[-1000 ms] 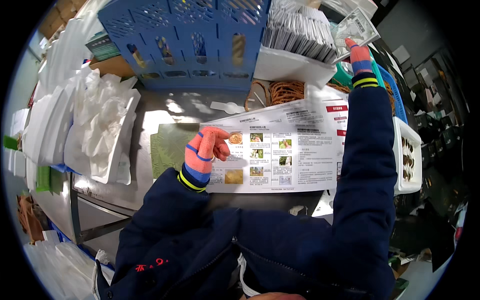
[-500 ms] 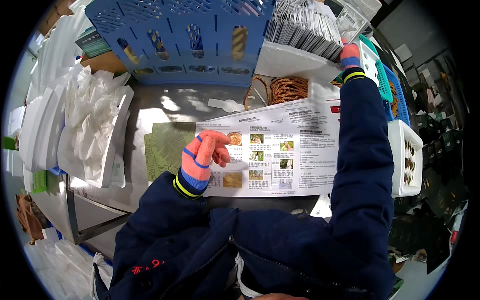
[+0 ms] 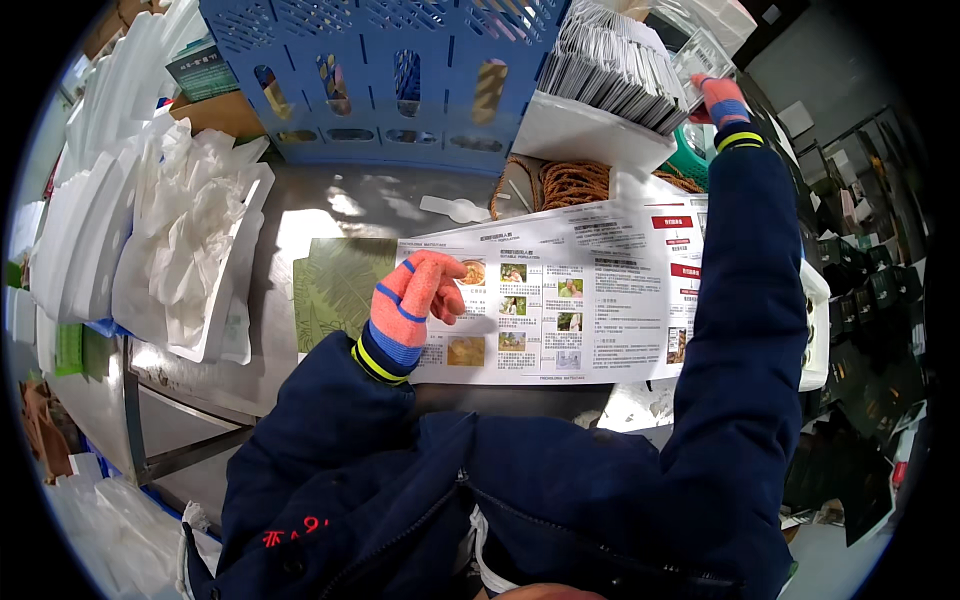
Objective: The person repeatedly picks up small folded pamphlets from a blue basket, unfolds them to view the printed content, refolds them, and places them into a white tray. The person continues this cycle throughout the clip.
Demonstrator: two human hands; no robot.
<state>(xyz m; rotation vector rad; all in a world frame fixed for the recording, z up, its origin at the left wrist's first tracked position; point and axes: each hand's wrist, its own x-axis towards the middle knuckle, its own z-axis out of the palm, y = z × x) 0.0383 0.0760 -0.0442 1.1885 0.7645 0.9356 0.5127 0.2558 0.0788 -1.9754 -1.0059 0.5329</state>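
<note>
Head view: two gloved hands are shown above a metal tabletop. The left hand is located left of the frame centre, over the left portion of the printed sheets. Its fingers are half-curled and slightly apart, directed toward the right; contact with the paper cannot be confirmed. The printed sheets lie flat and overlapping at the frame centre, extending from beneath the left hand to the right sleeve. A green leaf-patterned panel adjoins their left edge.

The right hand is at the upper right of the frame, at the end of the extended arm. The clear container is located immediately above and to the left of it. The fingers are partly concealed; whether they grip the container cannot be told. A stack of folded leaflets stands left of the container, in a white box.

A perforated blue crate occupies the upper centre. Brown cord lies coiled below the white box, with a white tag to its left.
</note>
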